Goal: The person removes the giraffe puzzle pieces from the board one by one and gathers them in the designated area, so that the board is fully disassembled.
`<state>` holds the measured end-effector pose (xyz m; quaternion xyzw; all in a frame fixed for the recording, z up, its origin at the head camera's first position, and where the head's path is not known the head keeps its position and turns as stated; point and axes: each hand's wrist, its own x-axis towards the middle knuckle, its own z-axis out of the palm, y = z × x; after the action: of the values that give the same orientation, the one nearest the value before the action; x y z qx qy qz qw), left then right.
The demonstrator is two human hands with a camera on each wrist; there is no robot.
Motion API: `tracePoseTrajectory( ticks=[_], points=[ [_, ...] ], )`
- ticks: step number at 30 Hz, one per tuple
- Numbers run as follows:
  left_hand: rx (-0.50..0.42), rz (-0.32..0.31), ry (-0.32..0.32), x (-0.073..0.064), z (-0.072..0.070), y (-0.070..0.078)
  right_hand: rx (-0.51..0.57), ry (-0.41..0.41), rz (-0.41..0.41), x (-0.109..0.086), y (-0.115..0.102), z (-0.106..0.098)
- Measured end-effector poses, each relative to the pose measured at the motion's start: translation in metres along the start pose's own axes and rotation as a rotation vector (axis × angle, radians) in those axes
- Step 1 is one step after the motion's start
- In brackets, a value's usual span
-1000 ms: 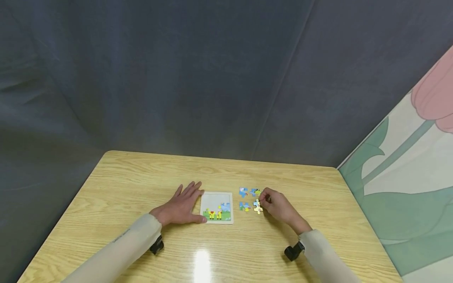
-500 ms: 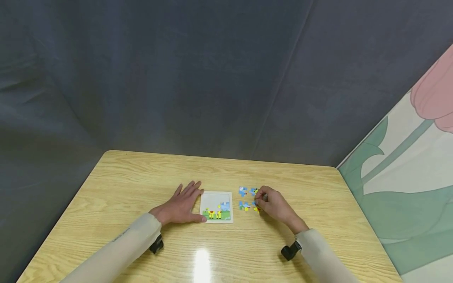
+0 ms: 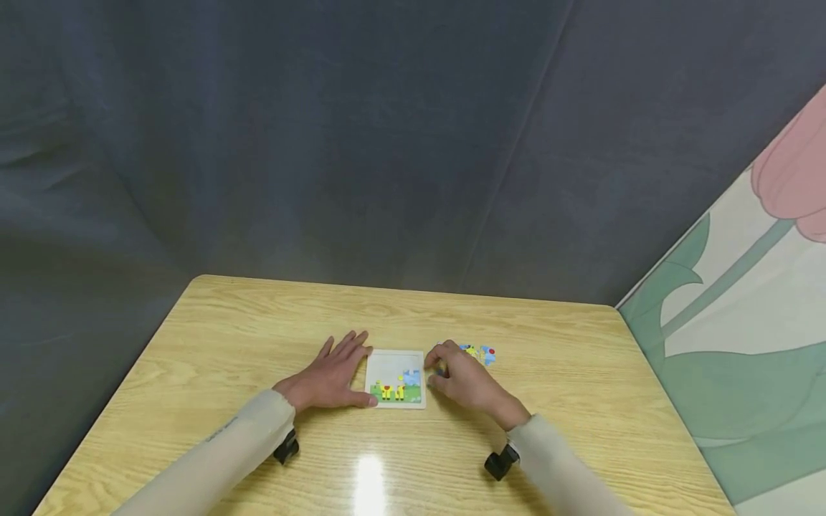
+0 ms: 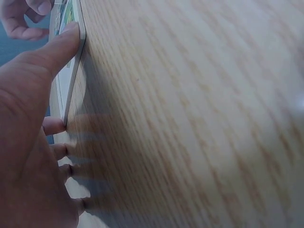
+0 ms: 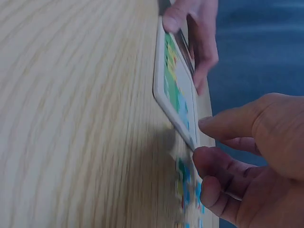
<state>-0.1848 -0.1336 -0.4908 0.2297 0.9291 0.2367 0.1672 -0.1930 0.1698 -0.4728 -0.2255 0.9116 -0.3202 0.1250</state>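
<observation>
White-framed square wooden-look puzzle tray (image 3: 390, 364), its yellow-and-green picture part-filled, lies on the pale wood-grain table (image 3: 290, 308) in the head view, the left hand (image 3: 332, 376) spread along its left side, probably bracing it. Loose blue-and-yellow jigsaw pieces (image 3: 488, 354) sit rightward, seemingly for easy reach by the right hand (image 3: 467, 376).

Left wrist view: the grip is flat, thumb resting on the rim.

Right wrist view: the grip is slack, thumb and fingertips parted beside the tray, no piece visible between.

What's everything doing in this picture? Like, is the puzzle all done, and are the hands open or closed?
Puzzle tray: flat, partly filled, bare at the upper left.
Loose pieces: outside the tray, colored sides up, some hidden.
Left grip: open, thumb on the tray's corner.
Right grip: fingers bent beside the tray; can't tell if it's holding a piece.
</observation>
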Motion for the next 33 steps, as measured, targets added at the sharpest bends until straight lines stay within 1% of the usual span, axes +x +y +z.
tracePoseTrajectory(
  ticks=[4,9,12,14,18,22,29,33],
  points=[
    [0.007,-0.003,0.0,0.0,0.0,0.001,-0.078,-0.021,-0.041,0.004,-0.01,0.008],
    [0.009,-0.001,0.002,-0.002,-0.001,0.003,-0.16,-0.074,-0.091,0.009,-0.017,0.017],
    [0.001,0.003,0.002,-0.003,-0.001,0.004,-0.215,-0.097,-0.095,0.011,-0.02,0.019],
    [-0.006,0.004,0.0,-0.002,-0.001,0.003,-0.232,-0.105,-0.095,0.012,-0.023,0.019],
    [-0.021,0.011,0.001,-0.001,0.0,0.002,-0.242,-0.124,-0.086,0.013,-0.028,0.017],
    [-0.023,0.0,-0.001,0.001,0.003,-0.002,-0.254,-0.145,-0.08,0.015,-0.03,0.016],
    [-0.019,0.007,0.0,-0.002,-0.001,0.002,-0.247,-0.173,-0.074,0.018,-0.033,0.014],
    [0.006,-0.008,-0.006,-0.002,-0.001,0.002,-0.244,-0.178,-0.062,0.019,-0.033,0.013]
  ],
)
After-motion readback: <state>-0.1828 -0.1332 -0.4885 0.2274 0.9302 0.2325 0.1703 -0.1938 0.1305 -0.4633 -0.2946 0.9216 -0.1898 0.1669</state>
